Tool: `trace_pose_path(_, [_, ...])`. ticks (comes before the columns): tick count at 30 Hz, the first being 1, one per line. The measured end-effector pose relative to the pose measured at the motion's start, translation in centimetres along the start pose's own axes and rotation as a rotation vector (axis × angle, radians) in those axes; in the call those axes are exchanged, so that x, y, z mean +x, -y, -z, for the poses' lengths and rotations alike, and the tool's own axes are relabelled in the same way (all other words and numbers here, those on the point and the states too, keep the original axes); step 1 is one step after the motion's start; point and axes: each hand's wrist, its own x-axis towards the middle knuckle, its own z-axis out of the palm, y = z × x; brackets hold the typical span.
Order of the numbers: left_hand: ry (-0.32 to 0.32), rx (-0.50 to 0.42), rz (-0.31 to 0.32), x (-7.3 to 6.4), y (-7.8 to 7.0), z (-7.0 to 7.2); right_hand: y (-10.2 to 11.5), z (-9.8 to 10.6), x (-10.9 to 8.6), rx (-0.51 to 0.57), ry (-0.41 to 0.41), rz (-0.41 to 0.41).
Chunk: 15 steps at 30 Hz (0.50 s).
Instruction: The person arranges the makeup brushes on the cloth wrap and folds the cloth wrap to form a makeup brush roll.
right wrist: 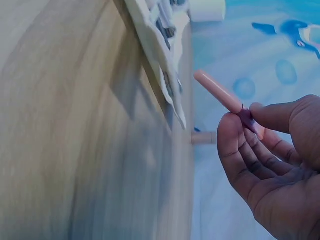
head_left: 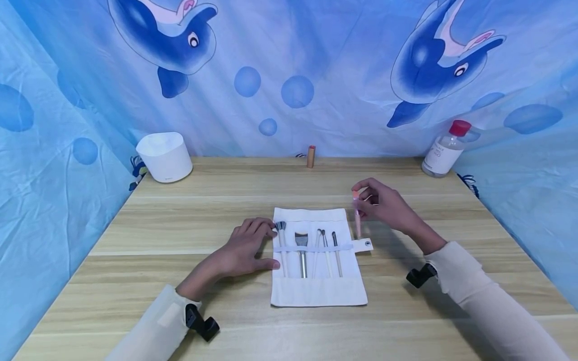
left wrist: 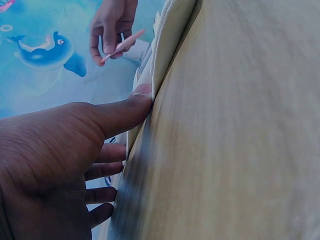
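A white fabric brush roll [head_left: 318, 293] lies unrolled on the wooden table. Several makeup brushes sit under its elastic band, among them a wide flat brush [head_left: 301, 240] and a fluffy-headed brush [head_left: 281, 228] at the left. My left hand [head_left: 246, 250] rests against the roll's left edge, its thumb [left wrist: 127, 112] touching the cloth and its fingers relaxed. Beyond the roll's right edge, my right hand [head_left: 381, 205] pinches a small pink makeup brush [right wrist: 220, 92] between thumb and fingers. The pink handle points down, above the roll's snap tab [head_left: 363, 245].
At the back left stands a white rounded container [head_left: 166, 158]. A small brown tube [head_left: 311, 157] is upright at the back edge, and a clear bottle with a red cap [head_left: 442, 153] stands back right. A blue dolphin-print curtain [head_left: 289, 55] hangs behind the table.
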Motion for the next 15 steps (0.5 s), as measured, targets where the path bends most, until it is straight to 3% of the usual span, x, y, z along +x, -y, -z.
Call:
trace_pose_path(6, [0.003,0.004,0.008,0.0,0.0,0.0,-0.1,-1.9,0.6,-0.126,0.002,0.021])
trace_pose_path(15, [0.007,0.007,0.015,0.0,0.0,0.0,-0.5,-3.7,0.4,-0.234,0.057,-0.009])
